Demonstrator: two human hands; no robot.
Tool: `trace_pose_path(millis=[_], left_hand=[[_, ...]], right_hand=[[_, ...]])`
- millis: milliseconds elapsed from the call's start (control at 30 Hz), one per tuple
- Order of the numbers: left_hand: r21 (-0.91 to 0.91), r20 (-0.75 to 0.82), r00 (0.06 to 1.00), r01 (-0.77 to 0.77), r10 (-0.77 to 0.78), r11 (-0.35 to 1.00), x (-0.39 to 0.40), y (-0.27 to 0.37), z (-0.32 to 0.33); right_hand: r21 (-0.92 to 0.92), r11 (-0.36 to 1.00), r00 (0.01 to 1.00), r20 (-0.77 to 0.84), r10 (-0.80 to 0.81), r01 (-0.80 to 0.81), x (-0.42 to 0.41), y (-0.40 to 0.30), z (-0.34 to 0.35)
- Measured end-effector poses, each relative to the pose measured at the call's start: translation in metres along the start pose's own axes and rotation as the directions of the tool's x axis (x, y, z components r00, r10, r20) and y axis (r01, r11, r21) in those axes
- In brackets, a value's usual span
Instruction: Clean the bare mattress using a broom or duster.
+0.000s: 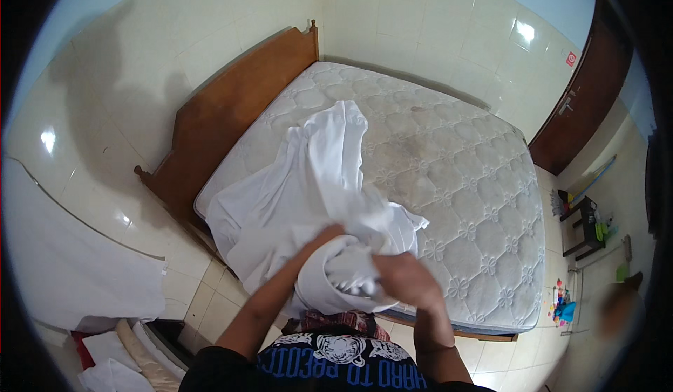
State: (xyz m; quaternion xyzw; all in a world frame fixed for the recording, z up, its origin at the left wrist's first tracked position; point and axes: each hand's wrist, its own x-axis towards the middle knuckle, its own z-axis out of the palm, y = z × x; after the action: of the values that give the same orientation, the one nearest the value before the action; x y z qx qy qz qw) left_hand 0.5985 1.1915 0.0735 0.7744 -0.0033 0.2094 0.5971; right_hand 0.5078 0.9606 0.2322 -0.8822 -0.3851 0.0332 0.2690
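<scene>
A large white cloth (315, 182), likely a bed sheet, lies bunched and creased over the near left part of a quilted mattress (452, 182). Its near end is gathered in a loop in front of my body. My left hand (332, 230) is mostly hidden among the folds behind that loop, so its fingers do not show. At the right side of the loop, my right hand (402, 276) is blurred and touches the cloth; whether its fingers grip the fabric is unclear.
A wooden headboard (236, 98) stands at the mattress's left end. Folded linens (115, 360) and a hanging white cloth (79, 255) are at lower left. Along the right are a brown door (583, 98), a small dark table (586, 229) and a blue-handled broom (599, 176).
</scene>
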Motion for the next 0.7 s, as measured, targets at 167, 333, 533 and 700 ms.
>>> trace_pose_path(millis=[167, 333, 533, 700], left_hand=[[-0.198, 0.585, 0.810, 0.191, -0.041, 0.962, -0.051, -0.014, 0.009], [-0.213, 0.920, 0.393, 0.455, 0.020, 0.865, -0.101, -0.021, -0.045], [0.048, 0.807, 0.441, 0.613, -0.392, 0.789, -0.135, 0.018, -0.054], [-0.272, 0.342, 0.763, 0.639, -0.548, 0.720, -0.216, 0.025, -0.115]], right_hand=[[0.261, 0.955, 0.890, -0.388, 0.238, -0.142, 0.001, 0.034, -0.043], [0.306, 0.905, 0.829, -0.388, 0.403, -0.296, 0.079, 0.083, -0.019], [-0.224, 0.635, 0.540, 0.364, 0.758, -0.740, 0.086, 0.326, 0.261], [-0.143, 0.771, 0.614, 0.524, 0.591, -0.620, 0.041, 0.216, 0.339]])
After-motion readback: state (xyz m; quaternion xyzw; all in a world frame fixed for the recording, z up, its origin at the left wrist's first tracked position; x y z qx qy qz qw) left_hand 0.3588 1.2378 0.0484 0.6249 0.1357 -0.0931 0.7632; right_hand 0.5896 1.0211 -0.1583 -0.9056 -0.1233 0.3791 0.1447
